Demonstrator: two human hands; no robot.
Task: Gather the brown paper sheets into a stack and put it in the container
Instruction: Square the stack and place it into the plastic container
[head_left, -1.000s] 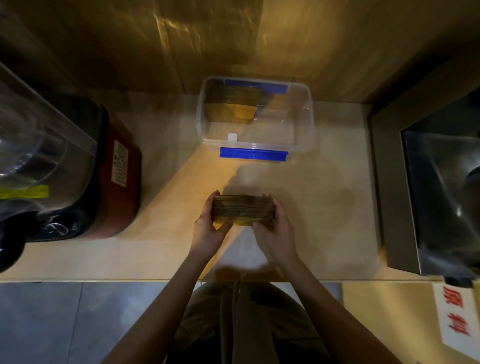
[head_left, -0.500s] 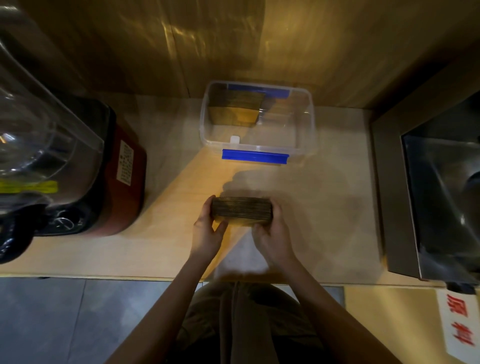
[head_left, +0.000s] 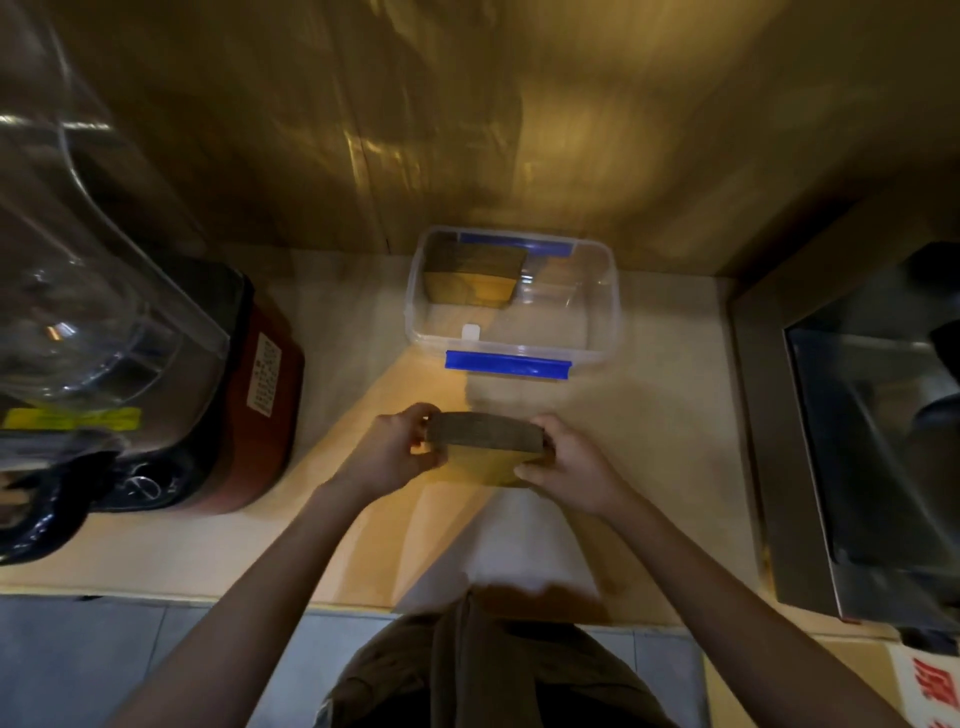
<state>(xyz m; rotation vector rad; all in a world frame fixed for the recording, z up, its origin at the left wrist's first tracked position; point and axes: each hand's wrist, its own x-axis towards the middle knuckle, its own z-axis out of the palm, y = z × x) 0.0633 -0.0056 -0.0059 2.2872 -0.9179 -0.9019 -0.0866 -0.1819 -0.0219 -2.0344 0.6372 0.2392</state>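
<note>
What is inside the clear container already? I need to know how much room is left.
The container holds one brown paper stack at its back left; the remaining floor looks bare. Anything under that stack is hidden.

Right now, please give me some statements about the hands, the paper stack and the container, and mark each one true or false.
1. Both hands, left hand and right hand, grip the brown paper stack by its ends. True.
2. The held stack is already inside the clear plastic container. False: it is in front of the container, above the wooden counter.
3. The container is empty. False: another stack of brown sheets stands in its far left part.
4. The container has no lid on. True.
5. A blue latch shows on the container's near side. True.
</note>
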